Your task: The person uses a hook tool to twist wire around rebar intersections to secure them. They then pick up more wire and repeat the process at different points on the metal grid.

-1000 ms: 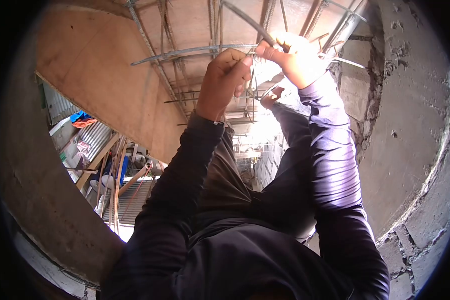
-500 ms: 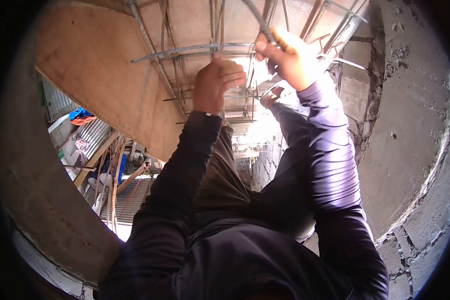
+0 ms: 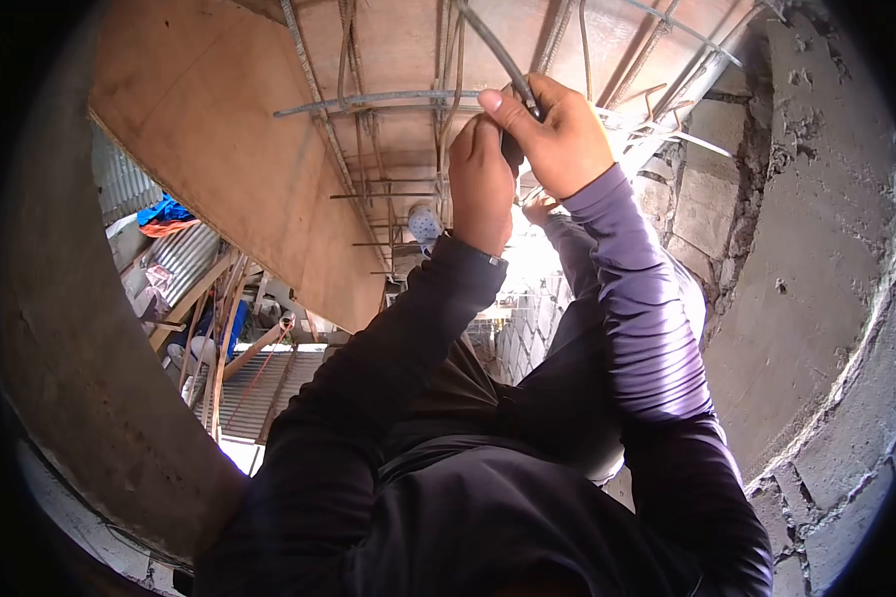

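Head view: hands (image 3: pixel 565 147) close together, right gripping dark rod (image 3: pixel 495 47).

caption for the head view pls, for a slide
Right hand holding a dark rod, left hand close by, steel bars beyond.

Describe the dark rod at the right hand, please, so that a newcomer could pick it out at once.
Start from the big brown board at upper left, then move across to the right hand near the top centre. The dark rod slants from the picture's top edge down into its grip, unlike the bars behind it.
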Demonstrator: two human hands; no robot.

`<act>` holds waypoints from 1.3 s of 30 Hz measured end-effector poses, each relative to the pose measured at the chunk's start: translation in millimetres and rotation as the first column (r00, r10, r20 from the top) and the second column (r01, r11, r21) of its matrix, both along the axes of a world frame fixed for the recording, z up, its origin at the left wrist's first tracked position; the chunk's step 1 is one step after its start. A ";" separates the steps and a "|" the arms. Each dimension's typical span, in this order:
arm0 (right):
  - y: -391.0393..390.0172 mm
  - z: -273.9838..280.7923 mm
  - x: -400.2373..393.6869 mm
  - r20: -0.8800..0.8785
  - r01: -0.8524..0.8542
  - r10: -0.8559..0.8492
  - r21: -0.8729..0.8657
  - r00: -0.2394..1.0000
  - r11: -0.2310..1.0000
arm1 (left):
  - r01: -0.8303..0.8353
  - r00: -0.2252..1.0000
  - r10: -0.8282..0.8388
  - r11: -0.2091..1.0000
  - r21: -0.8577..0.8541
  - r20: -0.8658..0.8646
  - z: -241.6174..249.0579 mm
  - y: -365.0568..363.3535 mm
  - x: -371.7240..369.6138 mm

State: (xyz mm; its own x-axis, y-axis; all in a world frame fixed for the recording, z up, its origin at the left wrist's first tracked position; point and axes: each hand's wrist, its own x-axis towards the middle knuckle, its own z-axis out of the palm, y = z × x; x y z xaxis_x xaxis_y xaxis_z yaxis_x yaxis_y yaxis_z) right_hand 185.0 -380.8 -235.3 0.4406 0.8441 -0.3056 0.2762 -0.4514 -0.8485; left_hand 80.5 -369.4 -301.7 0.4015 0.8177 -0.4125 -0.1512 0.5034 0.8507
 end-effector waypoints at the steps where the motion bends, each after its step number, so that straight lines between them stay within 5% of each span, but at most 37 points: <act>1: 1.5 4.4 -0.3 0.033 0.025 -0.024 -0.025 0.999 0.999 | 0.000 0.996 0.020 0.974 0.225 -0.087 6.7 2.2 1.0; 5: 3.0 15.9 4.1 -0.026 0.163 -0.163 -0.013 0.986 0.987 | 0.054 0.998 -0.058 0.994 0.099 0.034 29.4 1.8 2.1; 7: -0.5 5.2 10.9 0.155 0.116 -0.133 0.110 0.979 0.987 | 0.069 0.998 -0.070 0.987 0.145 0.002 28.8 1.8 7.3; 9: -3.7 -0.1 10.8 0.068 0.155 -0.162 0.100 0.984 0.983 | 0.092 0.995 -0.094 0.993 0.074 0.020 30.7 2.1 6.0; 12: -2.6 6.7 13.5 0.159 0.186 -0.195 0.069 0.968 0.980 | 0.173 0.978 -0.178 0.984 0.050 0.112 32.5 2.7 1.7; 14: -5.2 8.2 25.5 0.473 0.067 -0.042 -0.036 0.880 0.997 | 0.199 0.960 -0.179 0.977 -0.075 0.217 32.8 5.8 -1.6; 15: -6.5 7.3 28.7 0.473 0.065 -0.040 -0.037 0.880 0.997 | 0.198 0.960 -0.177 0.977 -0.076 0.218 25.4 8.8 -3.6; 17: -9.6 3.9 34.2 0.424 0.073 -0.028 -0.089 0.905 0.993 | -0.094 0.979 0.114 0.989 -0.117 0.172 6.3 20.4 -10.6; 18: -11.1 -0.7 36.3 0.480 0.084 -0.026 -0.098 0.877 0.992 | -0.007 0.993 0.027 0.985 0.174 -0.113 0.1 29.7 -23.9; 21: -11.4 2.0 34.2 0.342 0.090 -0.044 -0.118 0.939 0.989 | -0.028 0.999 0.028 0.999 0.020 -0.038 4.5 51.8 -19.9; 23: -11.0 -0.3 28.4 0.325 0.089 -0.050 -0.106 0.944 0.990 | -0.005 1.000 0.009 0.985 0.170 -0.020 2.1 39.2 -4.3; 26: -7.9 4.8 25.4 0.191 0.141 -0.122 -0.090 0.974 0.986 | 0.388 0.870 -0.245 0.876 0.287 -0.428 20.8 23.0 -1.3; 29: -9.5 5.9 31.9 0.266 0.167 -0.134 -0.106 0.955 0.980 | 0.372 0.914 -0.206 0.770 0.518 -0.350 29.8 22.2 -5.4; 31: -13.9 2.5 45.1 0.128 0.114 -0.086 -0.230 0.988 0.967 | 0.412 0.892 -0.200 0.731 0.545 -0.405 31.9 30.3 -9.2; 33: -15.7 -0.9 48.8 0.094 0.084 -0.069 -0.161 0.993 0.983 | 0.501 0.852 -0.219 0.606 0.617 -0.476 30.8 41.3 -9.5; 34: -14.5 6.8 46.6 -0.219 0.177 -0.215 -0.181 0.952 0.967 | 0.499 0.852 -0.217 0.607 0.618 -0.476 32.8 43.1 -7.0; 36: -6.9 23.8 31.0 -0.655 0.376 -0.475 -0.298 0.588 0.877 | 0.315 0.947 -0.258 0.856 0.409 -0.189 40.7 44.1 0.2; 37: -6.2 22.2 25.4 -0.729 0.383 -0.512 -0.358 0.455 0.851 | 0.321 0.946 -0.265 0.855 0.408 -0.188 49.3 44.1 3.0; 39: -10.9 20.9 14.9 -0.919 0.253 -0.357 -0.309 0.167 0.917 | 0.093 0.985 -0.093 0.996 0.004 0.143 71.6 44.3 11.3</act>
